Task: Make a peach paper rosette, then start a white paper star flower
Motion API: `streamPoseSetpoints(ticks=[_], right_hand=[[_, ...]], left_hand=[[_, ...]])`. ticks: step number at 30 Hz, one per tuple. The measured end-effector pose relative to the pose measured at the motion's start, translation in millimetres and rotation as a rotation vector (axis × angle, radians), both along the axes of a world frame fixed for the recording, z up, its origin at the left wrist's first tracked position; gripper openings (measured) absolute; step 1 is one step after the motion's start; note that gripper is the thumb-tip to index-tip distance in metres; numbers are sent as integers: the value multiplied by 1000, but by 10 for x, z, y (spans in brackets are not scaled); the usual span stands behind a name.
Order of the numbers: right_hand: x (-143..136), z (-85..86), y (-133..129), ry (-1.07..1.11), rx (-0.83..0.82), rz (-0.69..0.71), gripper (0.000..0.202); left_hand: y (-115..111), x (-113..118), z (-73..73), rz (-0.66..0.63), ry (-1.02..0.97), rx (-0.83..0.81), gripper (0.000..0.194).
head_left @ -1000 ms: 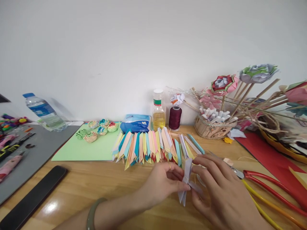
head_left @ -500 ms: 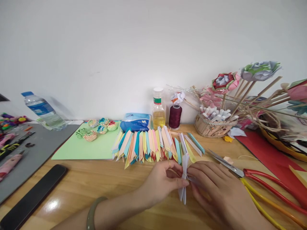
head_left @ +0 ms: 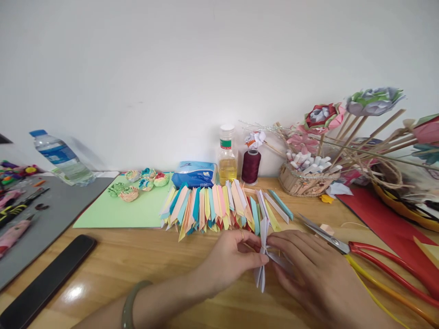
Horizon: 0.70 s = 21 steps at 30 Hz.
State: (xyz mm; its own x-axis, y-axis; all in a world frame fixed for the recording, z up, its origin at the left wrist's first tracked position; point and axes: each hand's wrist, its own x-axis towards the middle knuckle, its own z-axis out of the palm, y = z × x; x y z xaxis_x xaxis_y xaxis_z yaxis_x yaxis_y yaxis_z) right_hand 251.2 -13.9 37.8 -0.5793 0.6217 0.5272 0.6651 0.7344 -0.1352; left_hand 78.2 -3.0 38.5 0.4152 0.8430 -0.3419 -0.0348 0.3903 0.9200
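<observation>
My left hand [head_left: 240, 256] is closed, thumb and fingers pinching a folded white paper piece [head_left: 263, 228] that stands roughly upright above the table. The piece looks gathered at its middle, with narrow folded ends above and below. My right hand [head_left: 308, 265] curls in close from the right. Under its fingers, a pale folded flap [head_left: 279, 261] of the paper sticks out sideways. Its fingertips are partly hidden, and a thin thread may run at the pinched middle. Just behind lies a row of folded coloured paper strips [head_left: 206, 208].
Scissors [head_left: 338, 242] with red and yellow handles lie right of my right hand. Behind the strips stand a tissue pack [head_left: 195, 173], an oil bottle [head_left: 227, 157] and a maroon thread spool [head_left: 251, 167]. A basket [head_left: 305, 180] sits back right, a black case [head_left: 50, 278] front left.
My right hand has shifted slightly, and the pale flap shows more below its fingers. My left hand still pinches the white paper in nearly the same place.
</observation>
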Motion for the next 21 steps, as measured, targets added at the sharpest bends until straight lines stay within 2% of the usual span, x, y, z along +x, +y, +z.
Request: streamPoseSetpoints(ticks=[4, 10, 15, 17, 21], right_hand=[[24, -36, -4, 17, -64, -5, 12], [127, -131, 28, 59, -178, 79, 18], [130, -1, 3, 101, -311, 92, 30], [117, 82, -14, 133, -382, 80, 37], [94, 161, -20, 240, -500, 24, 29]], left_hand=[[5, 7, 19, 4, 1, -3, 22], [-39, 35, -32, 26, -33, 0, 18], [-58, 30, -30, 11, -62, 24, 18], [-53, 25, -10, 30, -48, 1, 25], [-49, 22, -5, 108, -73, 18, 63]])
